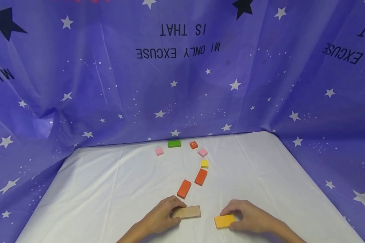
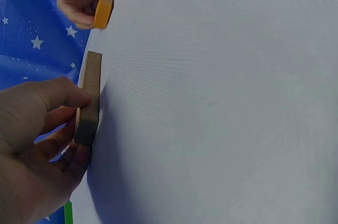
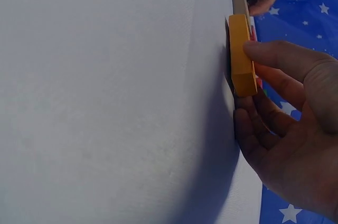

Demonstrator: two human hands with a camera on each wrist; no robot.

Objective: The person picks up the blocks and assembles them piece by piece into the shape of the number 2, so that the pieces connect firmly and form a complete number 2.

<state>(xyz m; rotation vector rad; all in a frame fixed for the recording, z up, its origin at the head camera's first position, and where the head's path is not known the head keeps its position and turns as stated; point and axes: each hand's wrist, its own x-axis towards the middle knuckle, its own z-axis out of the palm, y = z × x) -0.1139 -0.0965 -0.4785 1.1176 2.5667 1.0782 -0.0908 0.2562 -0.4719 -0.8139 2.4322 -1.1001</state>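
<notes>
A plain wooden block (image 1: 188,212), long and flat, is pinched at its left end between the thumb and fingers of my left hand (image 1: 162,216). To its right, my right hand (image 1: 250,216) grips a yellow-orange rectangular block (image 1: 224,221) by its right end. A gap separates the two blocks. The left wrist view shows the wooden block (image 2: 90,97) edge-on, close to the white cloth. In the right wrist view the yellow-orange block (image 3: 241,55) sits between thumb and fingers. Just beyond my left hand lies an orange-red block (image 1: 184,189).
A second orange-red block (image 1: 201,177), a small yellow block (image 1: 204,164), a pink block (image 1: 202,152) and an orange-red square block (image 1: 193,145) curve away toward the back. Another pink block (image 1: 159,151) and a green block (image 1: 174,144) lie farther left. A purple star-printed curtain (image 1: 182,94) surrounds the white table (image 1: 134,182).
</notes>
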